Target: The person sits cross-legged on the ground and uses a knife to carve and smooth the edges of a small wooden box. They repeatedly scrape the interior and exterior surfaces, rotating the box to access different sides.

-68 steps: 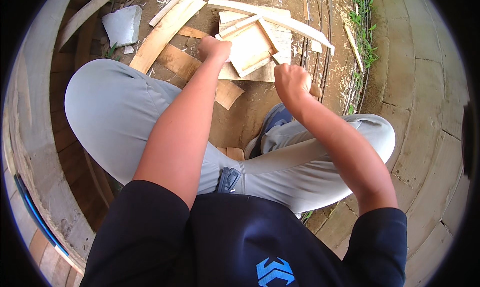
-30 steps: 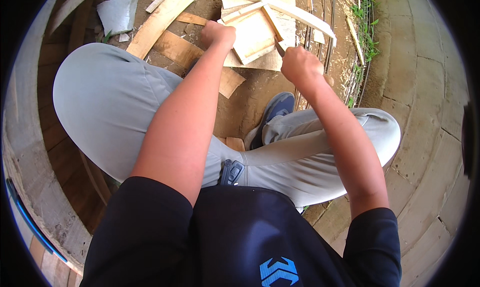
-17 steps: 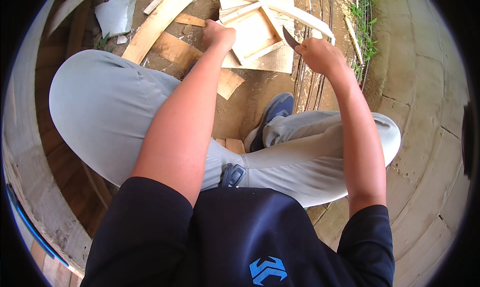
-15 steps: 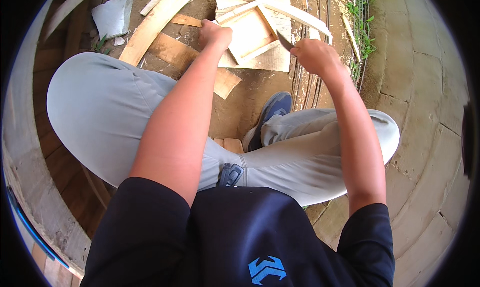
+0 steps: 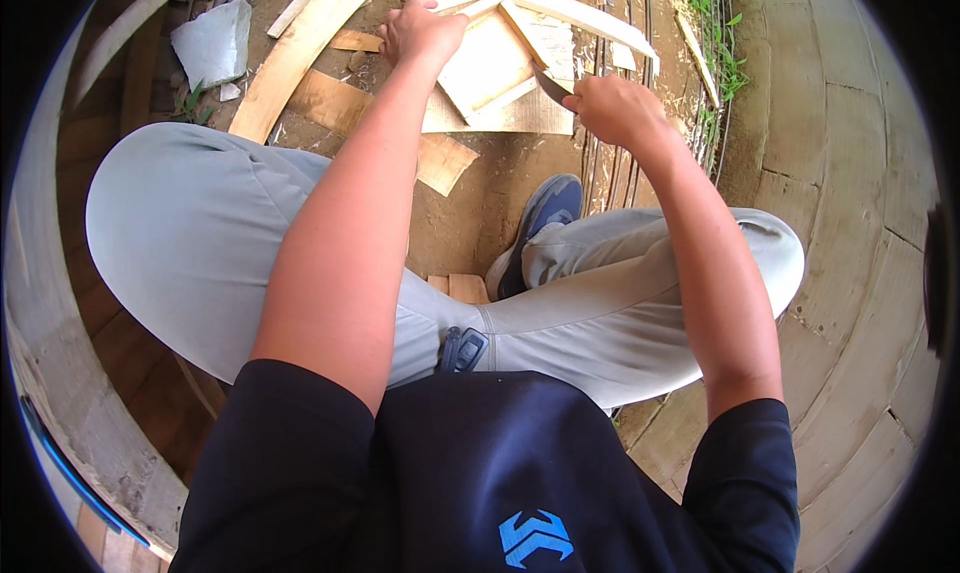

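A knife (image 5: 551, 86) with a dark blade is gripped in my right hand (image 5: 620, 110). Its blade tip meets the right side of a shallow square wooden frame (image 5: 522, 35), which has a pale base and raised strips along its edges. The frame lies tilted on a flat wooden board (image 5: 552, 121). At the frame's upper left corner is my left hand (image 5: 422, 35), its fingers partly spread over the rim. Whether those fingertips touch the wood is hard to see, and bright glare washes out the frame's left part.
Long curved wood strips (image 5: 305, 58) and a short plank (image 5: 447, 163) lie on the dirt at left. A pale stone slab (image 5: 212, 43) sits farther left. Thin dark rods (image 5: 612, 158) run along the right, beside green plants (image 5: 735, 68) and a block-paved surface (image 5: 830, 153).
My left hand has moved up and left along the frame, its fingers loosening. My right hand and the knife have shifted slightly left, along the frame's right side.
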A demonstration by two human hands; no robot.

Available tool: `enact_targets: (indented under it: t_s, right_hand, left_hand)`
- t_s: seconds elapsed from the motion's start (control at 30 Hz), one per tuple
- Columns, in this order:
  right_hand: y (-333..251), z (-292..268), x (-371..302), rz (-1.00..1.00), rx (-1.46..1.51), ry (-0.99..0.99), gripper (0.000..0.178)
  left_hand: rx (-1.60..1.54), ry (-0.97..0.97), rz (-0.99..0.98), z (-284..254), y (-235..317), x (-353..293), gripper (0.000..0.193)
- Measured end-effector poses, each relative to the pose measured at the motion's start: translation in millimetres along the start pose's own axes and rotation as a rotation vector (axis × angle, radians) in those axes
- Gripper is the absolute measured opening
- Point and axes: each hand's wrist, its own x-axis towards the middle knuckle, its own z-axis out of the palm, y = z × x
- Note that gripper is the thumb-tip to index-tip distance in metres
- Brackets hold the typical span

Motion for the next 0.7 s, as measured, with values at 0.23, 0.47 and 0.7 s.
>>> enact_targets:
  t_s: [0.23, 0.47, 0.7]
  right_hand:
    - [7, 7, 0, 0.047, 0.122, 0.001, 0.035]
    - [14, -13, -10, 0.08, 0.194, -0.02, 0.034]
    - [19, -35, -16, 0.207, 0.263, -0.091, 0.035]
  left_hand:
    - [0.05, -0.077, 0.058, 24, -23, 3, 0.053]
    - [0.01, -0.125, 0.013, 16, -40, 16, 0.03]
    - [0.186, -0.106, 0.091, 6, -39, 7, 0.037]
